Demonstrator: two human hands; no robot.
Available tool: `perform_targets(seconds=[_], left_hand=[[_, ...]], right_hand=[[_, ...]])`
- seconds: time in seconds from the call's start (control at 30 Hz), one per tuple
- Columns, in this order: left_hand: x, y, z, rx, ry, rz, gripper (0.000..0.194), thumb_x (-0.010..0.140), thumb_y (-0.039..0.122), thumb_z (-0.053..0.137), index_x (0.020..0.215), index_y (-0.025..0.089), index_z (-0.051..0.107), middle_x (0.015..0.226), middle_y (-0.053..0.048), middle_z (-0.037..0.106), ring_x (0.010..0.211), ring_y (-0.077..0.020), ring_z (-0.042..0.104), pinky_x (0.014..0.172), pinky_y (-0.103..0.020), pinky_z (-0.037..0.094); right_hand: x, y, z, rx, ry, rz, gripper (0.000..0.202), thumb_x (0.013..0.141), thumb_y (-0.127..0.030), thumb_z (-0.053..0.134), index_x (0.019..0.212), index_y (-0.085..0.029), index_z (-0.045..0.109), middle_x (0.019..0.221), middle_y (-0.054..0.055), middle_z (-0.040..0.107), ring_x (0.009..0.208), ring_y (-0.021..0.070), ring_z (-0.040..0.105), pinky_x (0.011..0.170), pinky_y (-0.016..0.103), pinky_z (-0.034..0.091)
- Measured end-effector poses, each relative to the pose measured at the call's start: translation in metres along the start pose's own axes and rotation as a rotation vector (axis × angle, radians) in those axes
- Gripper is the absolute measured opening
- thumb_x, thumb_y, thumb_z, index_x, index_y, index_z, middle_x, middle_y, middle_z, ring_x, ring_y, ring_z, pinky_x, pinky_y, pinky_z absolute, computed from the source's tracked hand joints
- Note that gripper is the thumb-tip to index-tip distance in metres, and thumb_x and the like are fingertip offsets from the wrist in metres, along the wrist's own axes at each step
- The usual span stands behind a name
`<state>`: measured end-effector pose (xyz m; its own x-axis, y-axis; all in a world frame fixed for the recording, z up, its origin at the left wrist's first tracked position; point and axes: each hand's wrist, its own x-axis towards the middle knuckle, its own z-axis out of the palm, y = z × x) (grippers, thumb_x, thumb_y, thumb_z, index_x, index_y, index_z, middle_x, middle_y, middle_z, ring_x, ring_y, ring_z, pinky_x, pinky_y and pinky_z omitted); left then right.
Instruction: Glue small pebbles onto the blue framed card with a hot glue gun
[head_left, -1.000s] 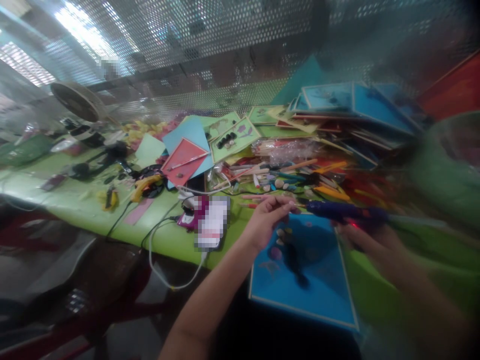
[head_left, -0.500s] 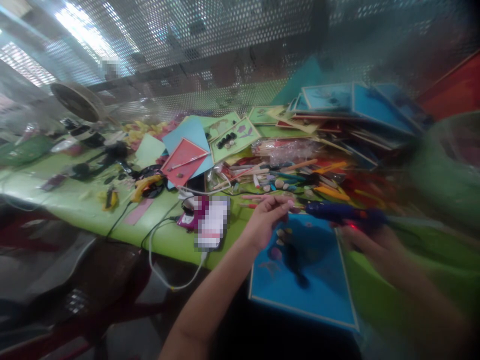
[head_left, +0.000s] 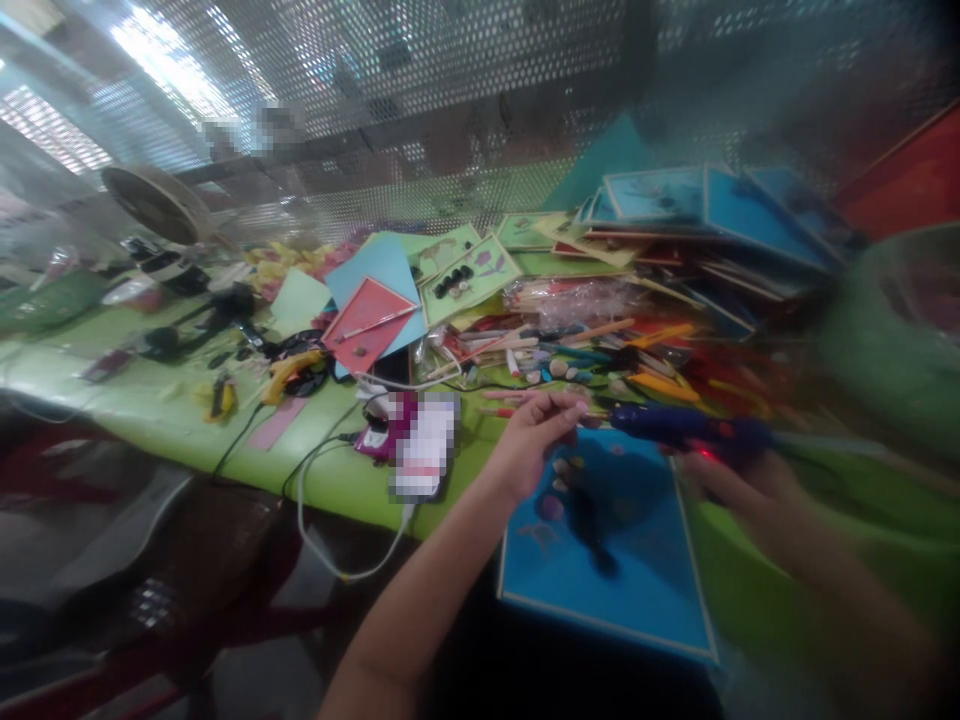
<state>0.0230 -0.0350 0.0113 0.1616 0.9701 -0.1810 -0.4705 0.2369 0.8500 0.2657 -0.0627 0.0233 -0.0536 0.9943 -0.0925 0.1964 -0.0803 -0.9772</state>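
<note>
My right hand (head_left: 739, 490) is wrapped round a dark blue glue gun (head_left: 679, 424) with a small red light glowing on it. A pale glue stick (head_left: 832, 441) sticks out of its back end. Its nozzle points left and meets the fingertips of my left hand (head_left: 544, 435), which pinch a small pinkish piece (head_left: 582, 409), too small to name. Below both hands lies a blue board (head_left: 637, 590) with a light edging. On the board are a long black shape (head_left: 592, 530), a purple round piece (head_left: 551, 507) and small pale pebbles (head_left: 561, 472).
Pens and sticks (head_left: 585, 355) lie heaped behind the board. Framed blue boards (head_left: 765, 215) are stacked at the back right, beside a green bowl (head_left: 900, 320). To the left lie a phone (head_left: 426, 445), cables, a yellow glue gun (head_left: 292, 372) and a yellow cutter (head_left: 219, 398).
Both hands, the glue gun and the board stay almost exactly where they were. In the far background, a second blurred patch now appears beside the first.
</note>
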Motion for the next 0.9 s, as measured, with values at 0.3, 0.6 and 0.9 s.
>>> perform_targets(seconds=[0.3, 0.6, 0.9], left_hand=[[-0.004, 0.005, 0.001, 0.105, -0.049, -0.004, 0.032, 0.075, 0.040, 0.088, 0.090, 0.016, 0.074, 0.083, -0.005, 0.075, 0.070, -0.0086, 0.060, 0.064, -0.021, 0.043], [0.000, 0.001, 0.001, 0.041, -0.012, 0.014, 0.031, 0.074, 0.039, 0.090, 0.088, 0.016, 0.074, 0.084, -0.004, 0.074, 0.068, -0.0070, 0.058, 0.062, -0.020, 0.043], [0.000, 0.001, 0.000, 0.001, 0.010, -0.008, 0.031, 0.073, 0.038, 0.091, 0.088, 0.017, 0.073, 0.078, 0.000, 0.070, 0.063, -0.0049, 0.054, 0.060, -0.018, 0.043]], right_hand=[[0.002, 0.001, -0.001, -0.017, -0.020, -0.017, 0.045, 0.072, -0.064, 0.080, 0.064, -0.021, 0.070, 0.059, 0.003, 0.060, 0.055, 0.0163, 0.051, 0.049, 0.027, 0.045], [0.002, 0.003, -0.001, -0.037, -0.007, -0.030, 0.048, 0.070, -0.067, 0.078, 0.066, -0.020, 0.070, 0.054, 0.002, 0.059, 0.052, 0.0169, 0.052, 0.047, 0.027, 0.046], [0.000, -0.012, 0.004, 0.026, 0.012, 0.012, 0.043, 0.065, -0.064, 0.084, 0.064, -0.023, 0.071, 0.055, 0.002, 0.060, 0.052, 0.0173, 0.052, 0.047, 0.029, 0.047]])
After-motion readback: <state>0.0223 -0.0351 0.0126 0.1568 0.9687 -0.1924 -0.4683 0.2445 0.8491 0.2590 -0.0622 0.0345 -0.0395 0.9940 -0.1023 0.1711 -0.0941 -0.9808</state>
